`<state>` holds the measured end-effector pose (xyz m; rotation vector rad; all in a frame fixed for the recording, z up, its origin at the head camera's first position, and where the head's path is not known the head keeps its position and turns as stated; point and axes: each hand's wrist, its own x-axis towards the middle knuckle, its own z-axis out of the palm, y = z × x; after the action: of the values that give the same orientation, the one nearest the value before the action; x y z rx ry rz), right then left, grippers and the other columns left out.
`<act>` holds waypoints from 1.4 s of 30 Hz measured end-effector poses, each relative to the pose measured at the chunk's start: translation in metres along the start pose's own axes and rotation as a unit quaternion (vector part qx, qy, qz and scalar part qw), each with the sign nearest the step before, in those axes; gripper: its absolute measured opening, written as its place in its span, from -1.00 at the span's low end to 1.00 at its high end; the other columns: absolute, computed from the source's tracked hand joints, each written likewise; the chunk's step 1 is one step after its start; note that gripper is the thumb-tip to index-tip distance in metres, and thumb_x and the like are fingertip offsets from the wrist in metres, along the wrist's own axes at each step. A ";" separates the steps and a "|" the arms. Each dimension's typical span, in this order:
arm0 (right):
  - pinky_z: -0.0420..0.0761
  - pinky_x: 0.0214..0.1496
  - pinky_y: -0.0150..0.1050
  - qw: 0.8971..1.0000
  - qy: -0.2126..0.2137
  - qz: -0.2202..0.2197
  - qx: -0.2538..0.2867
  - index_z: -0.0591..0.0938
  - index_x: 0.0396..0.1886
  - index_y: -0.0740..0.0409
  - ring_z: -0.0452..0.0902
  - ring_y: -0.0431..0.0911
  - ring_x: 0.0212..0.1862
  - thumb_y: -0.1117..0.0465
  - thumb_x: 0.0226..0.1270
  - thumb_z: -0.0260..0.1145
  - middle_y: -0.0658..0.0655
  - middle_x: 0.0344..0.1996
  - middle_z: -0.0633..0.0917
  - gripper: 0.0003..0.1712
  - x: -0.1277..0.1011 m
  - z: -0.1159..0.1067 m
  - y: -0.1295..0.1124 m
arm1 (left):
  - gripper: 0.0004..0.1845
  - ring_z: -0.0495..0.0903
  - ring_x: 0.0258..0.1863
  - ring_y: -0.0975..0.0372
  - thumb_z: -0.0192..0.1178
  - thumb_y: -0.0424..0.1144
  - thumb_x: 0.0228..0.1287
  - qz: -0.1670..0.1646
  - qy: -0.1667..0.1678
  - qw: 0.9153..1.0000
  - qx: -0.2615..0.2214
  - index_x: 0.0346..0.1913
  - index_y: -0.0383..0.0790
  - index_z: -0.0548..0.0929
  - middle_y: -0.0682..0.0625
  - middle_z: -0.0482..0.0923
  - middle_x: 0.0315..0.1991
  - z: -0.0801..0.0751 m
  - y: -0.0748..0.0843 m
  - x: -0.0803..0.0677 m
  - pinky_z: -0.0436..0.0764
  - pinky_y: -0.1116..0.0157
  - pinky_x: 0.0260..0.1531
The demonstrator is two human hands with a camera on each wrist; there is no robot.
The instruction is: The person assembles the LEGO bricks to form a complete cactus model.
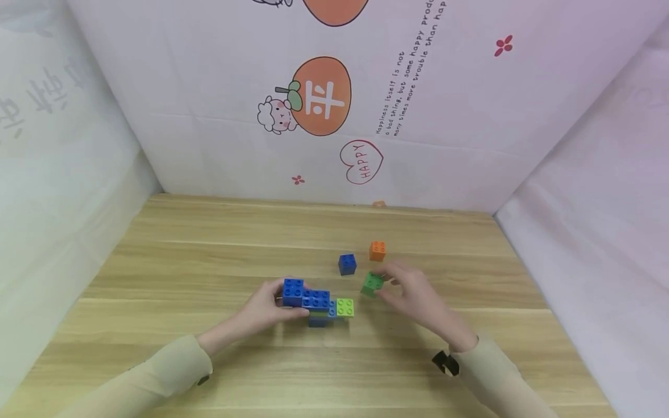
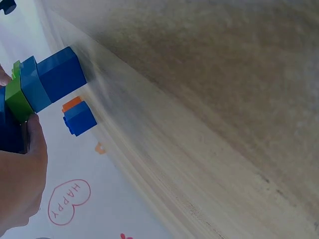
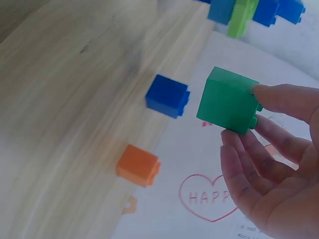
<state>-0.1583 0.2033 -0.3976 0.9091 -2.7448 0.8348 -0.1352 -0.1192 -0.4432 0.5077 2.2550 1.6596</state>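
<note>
Your two bare hands, left hand (image 1: 266, 310), right hand (image 1: 415, 296), long beige sleeves (image 1: 167, 371) to your wrists, black strap (image 1: 446, 363) just behind your right hand

Both hands' fingers (image 3: 259, 149) curled in pinching grips.

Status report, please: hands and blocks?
Left hand grips block stack. Right hand pinches green block. Blue block, orange block loose behind.
</note>
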 end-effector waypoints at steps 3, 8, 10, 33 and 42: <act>0.76 -0.08 -0.23 1.000 -0.002 -0.014 0.000 0.65 0.00 0.22 0.68 -0.13 -0.15 0.38 0.08 0.49 0.09 -0.14 0.74 -0.57 0.000 -0.001 -0.006 | -0.48 0.67 0.08 -0.01 0.42 -0.18 0.19 0.002 0.004 1.000 0.002 0.18 -0.30 0.56 -0.25 0.65 0.11 -0.001 -0.001 0.000 0.71 0.32 0.05; 0.75 -0.09 -0.30 0.999 -0.001 -0.038 -0.004 0.65 0.00 0.21 0.68 -0.14 -0.15 0.41 0.05 0.50 0.07 -0.14 0.74 -0.55 -0.001 -0.004 -0.015 | -0.49 0.67 0.09 0.03 0.41 -0.16 0.21 0.003 0.006 1.000 0.011 0.18 -0.27 0.57 -0.22 0.65 0.12 -0.002 -0.002 0.001 0.70 0.31 0.06; 0.75 -0.09 -0.30 0.999 -0.002 -0.045 -0.004 0.64 0.00 0.20 0.67 -0.15 -0.14 0.41 0.05 0.50 0.06 -0.14 0.74 -0.54 -0.001 -0.005 -0.018 | -0.48 0.67 0.09 0.03 0.41 -0.15 0.21 0.003 0.007 1.000 0.014 0.18 -0.27 0.57 -0.21 0.66 0.12 -0.003 -0.002 0.001 0.71 0.30 0.06; 0.74 0.01 -0.34 0.997 -0.030 -0.067 0.008 0.64 -0.01 0.13 0.68 -0.16 -0.06 0.39 0.03 0.51 -0.01 -0.12 0.72 -0.54 -0.001 -0.002 -0.034 | -0.45 0.67 0.09 0.01 0.41 -0.16 0.19 0.005 0.004 1.000 0.013 0.21 -0.30 0.55 -0.22 0.65 0.12 -0.003 -0.002 0.002 0.69 0.30 0.08; 0.76 0.00 -0.21 0.995 -0.036 -0.093 0.000 0.64 0.01 0.20 0.70 -0.08 -0.05 0.43 0.05 0.49 0.08 -0.11 0.73 -0.54 0.001 0.003 -0.036 | -0.46 0.69 0.05 0.05 0.42 -0.17 0.18 0.008 0.000 1.000 -0.004 0.19 -0.29 0.56 -0.22 0.67 0.09 -0.004 -0.002 0.002 0.65 0.51 -0.01</act>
<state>-0.1379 0.1768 -0.3828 1.1958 -2.6658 0.7822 -0.1390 -0.1224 -0.4436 0.5240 2.2489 1.6756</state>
